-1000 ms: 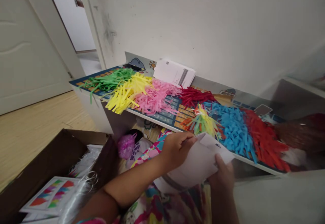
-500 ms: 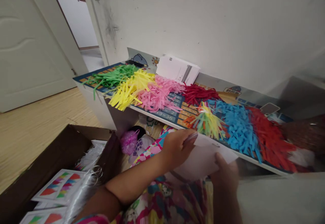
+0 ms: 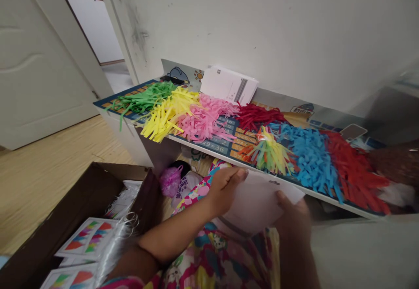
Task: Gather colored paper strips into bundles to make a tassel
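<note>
White paper sheet (image 3: 258,199) is held at the near edge of the counter (image 3: 214,146), just in front of the person's lap and a little lower than the counter top. The left hand (image 3: 225,186) has its grip closed on the sheet's upper left edge, fingers curled over the top. The right hand (image 3: 293,219) has its grip closed on the right side, with the thumb pressed on the sheet's face.

On the counter, piles of cut paper strips lie side by side from far left to right: green strips (image 3: 144,99), yellow strips (image 3: 165,115), pink strips (image 3: 203,122), dark red strips (image 3: 257,116), blue strips (image 3: 307,156) and red strips (image 3: 352,171). A mixed-colour bundle (image 3: 270,153) lies just beyond the sheet, between the dark red and blue piles. A stack of white papers (image 3: 229,87) leans at the wall behind the pink pile. Near left on the floor stands a brown cardboard box (image 3: 75,201) holding printed cards (image 3: 88,239).
</note>
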`<state>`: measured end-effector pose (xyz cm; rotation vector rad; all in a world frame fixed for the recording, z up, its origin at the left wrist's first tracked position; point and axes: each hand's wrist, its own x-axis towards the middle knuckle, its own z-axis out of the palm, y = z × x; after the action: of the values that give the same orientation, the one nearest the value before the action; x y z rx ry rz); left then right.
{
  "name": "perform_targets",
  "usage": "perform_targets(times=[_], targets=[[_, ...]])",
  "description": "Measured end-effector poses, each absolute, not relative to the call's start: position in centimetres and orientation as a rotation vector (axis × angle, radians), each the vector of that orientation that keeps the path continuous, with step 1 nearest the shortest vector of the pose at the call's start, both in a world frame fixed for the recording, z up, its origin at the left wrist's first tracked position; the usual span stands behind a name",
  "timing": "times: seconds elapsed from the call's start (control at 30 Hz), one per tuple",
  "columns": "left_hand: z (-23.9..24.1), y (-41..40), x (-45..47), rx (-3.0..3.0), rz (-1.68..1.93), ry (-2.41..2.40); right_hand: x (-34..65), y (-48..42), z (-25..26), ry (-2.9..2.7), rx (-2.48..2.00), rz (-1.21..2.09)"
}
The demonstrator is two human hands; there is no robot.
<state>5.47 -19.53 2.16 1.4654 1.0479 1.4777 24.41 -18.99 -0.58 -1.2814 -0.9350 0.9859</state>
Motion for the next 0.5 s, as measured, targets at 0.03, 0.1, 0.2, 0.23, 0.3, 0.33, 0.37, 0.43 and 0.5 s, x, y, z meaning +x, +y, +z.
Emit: perform_targets(times=[0.03,0.1,0.2,0.23,0.3,0.33,0.37,0.43,0.5], targets=[[1.9,-19.6,5.6,1.473,1.515,1.077,24.1,-19.1,-0.4,-0.892,-1.314,0.987],[1.6,-19.5,5.8,1.521,1.536,1.166,23.6,-19.3,0.0,-0.823,-1.382,0.973],[1.5,-19.3,5.6,1.614,1.487,1.331,22.9,-19.4,0.4,-0.857,-1.382,0.975],[1.5,-19.3,5.4,1.644,1.469,1.358,22.8,-19.4,0.4,-0.867,-1.364,0.988],[1.4,-19.2,4.9,1.701,1.444,1.369,22.7,-19.3,0.3,-0.861,-1.334,1.029],[1.3,-19.1,4.7,1.725,1.437,1.371,22.7,-19.2,0.2,-0.849,-1.324,1.054],[1.2,-19.1,4.5,1.746,1.433,1.375,22.7,-19.2,0.0,-0.833,-1.315,1.082],[0.9,-19.1,4.1,1.779,1.438,1.39,22.7,-19.0,-0.3,-0.801,-1.306,1.139],[0.7,-19.0,3.8,1.772,1.446,1.41,22.6,-18.8,-0.7,-0.785,-1.29,1.19]])
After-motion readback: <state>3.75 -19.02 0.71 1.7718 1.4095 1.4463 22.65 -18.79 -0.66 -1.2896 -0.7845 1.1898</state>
